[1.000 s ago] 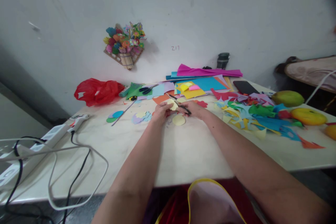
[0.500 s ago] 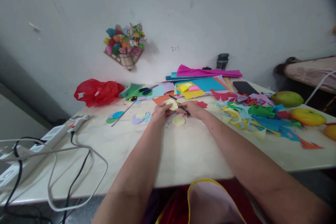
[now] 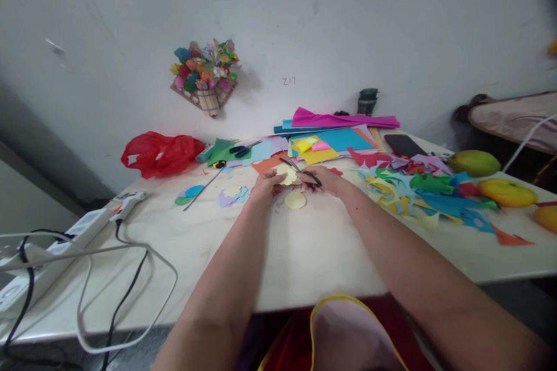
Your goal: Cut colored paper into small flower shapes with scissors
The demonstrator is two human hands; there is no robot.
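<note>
Between thumb and fingers, my left hand [image 3: 266, 184] pinches a pale yellow paper piece [image 3: 288, 174] with a scalloped edge. My right hand [image 3: 323, 178] is closed on black-handled scissors [image 3: 312, 180], whose blades point up and left beside the paper's right edge. Just below the hands lies a pale yellow paper circle [image 3: 295, 200]. To the left rest scalloped lilac and blue paper shapes [image 3: 241, 196] with a pale yellow one on top. Farther left are a green and a blue paper circle [image 3: 194, 191].
Paper scraps [image 3: 435, 184] and mangoes [image 3: 507, 192] cover the right side. Coloured sheets [image 3: 348, 140], a phone [image 3: 405, 145] and a second pair of scissors [image 3: 240, 151] lie at the back. A red plastic bag [image 3: 161, 153] and a power strip [image 3: 73, 235] are on the left.
The scissors' handles have spread and turned in my right hand, which has shifted slightly right. More of the pale yellow piece shows, lying flatter in my left hand.
</note>
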